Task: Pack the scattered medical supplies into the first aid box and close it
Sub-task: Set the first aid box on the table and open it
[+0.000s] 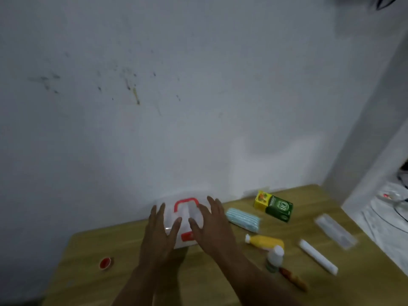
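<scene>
while both hands, left [160,231] and right [213,226], rest spread flat and holding nothing on the shut box [184,219], supplies lie unpacked; next, lift the lid.

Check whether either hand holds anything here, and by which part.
Nothing is lifted. Both hands, left hand and right hand, lie open on the lid of the translucent white plastic first aid box with red handle, with no closed grip.
</scene>
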### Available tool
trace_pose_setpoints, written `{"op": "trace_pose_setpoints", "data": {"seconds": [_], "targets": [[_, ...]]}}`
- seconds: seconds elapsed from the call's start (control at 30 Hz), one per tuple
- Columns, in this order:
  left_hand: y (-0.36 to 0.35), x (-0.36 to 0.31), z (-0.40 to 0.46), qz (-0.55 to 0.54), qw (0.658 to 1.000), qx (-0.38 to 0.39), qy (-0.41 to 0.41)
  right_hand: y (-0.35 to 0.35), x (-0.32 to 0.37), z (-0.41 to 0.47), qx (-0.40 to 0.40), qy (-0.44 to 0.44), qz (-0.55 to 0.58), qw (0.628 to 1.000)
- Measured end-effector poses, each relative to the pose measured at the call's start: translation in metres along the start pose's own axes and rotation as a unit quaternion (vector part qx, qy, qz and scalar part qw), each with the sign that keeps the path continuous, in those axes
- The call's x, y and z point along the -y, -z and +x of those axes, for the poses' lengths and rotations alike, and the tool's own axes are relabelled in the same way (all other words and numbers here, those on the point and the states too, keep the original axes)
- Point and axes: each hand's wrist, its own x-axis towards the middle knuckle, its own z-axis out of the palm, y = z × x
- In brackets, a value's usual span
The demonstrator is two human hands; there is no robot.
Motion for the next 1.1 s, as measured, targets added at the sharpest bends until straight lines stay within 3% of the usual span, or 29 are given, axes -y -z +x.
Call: {"op": "trace_pose_setpoints", "data": {"seconds": [0.1,0.2,0.4,0.6,0.83,1.1], "targets": [[-0.025,0.013,-0.003,-0.054,0.992,-0.108,-0.041,-0.016,-0.008,-0.002,-0.044,0.024,0.033,0.998],[-0.029,0.021,-0.002,-0.053,0.987,-0.141,-0.059,-0.026,-0.017,-0.007,-0.066,0.054,0.031,0.996],[-0.010,0.025,-0.044,-0.047,0.993,-0.087,-0.062,-0.003,-0.020,-0.052,-0.056,0.037,0.061,0.996],[0.006,0.026,-0.101,-0.048,0.995,-0.053,-0.070,0.006,-0.026,-0.113,-0.019,0.084,-0.015,0.996],[-0.001,0.028,-0.143,-0.086,0.990,-0.082,-0.079,-0.008,-0.050,-0.155,-0.092,0.179,-0.025,0.979],[-0.007,0.047,-0.140,-0.032,0.991,-0.012,-0.131,-0.011,-0.056,-0.151,-0.103,0.225,-0.161,0.955]]}}
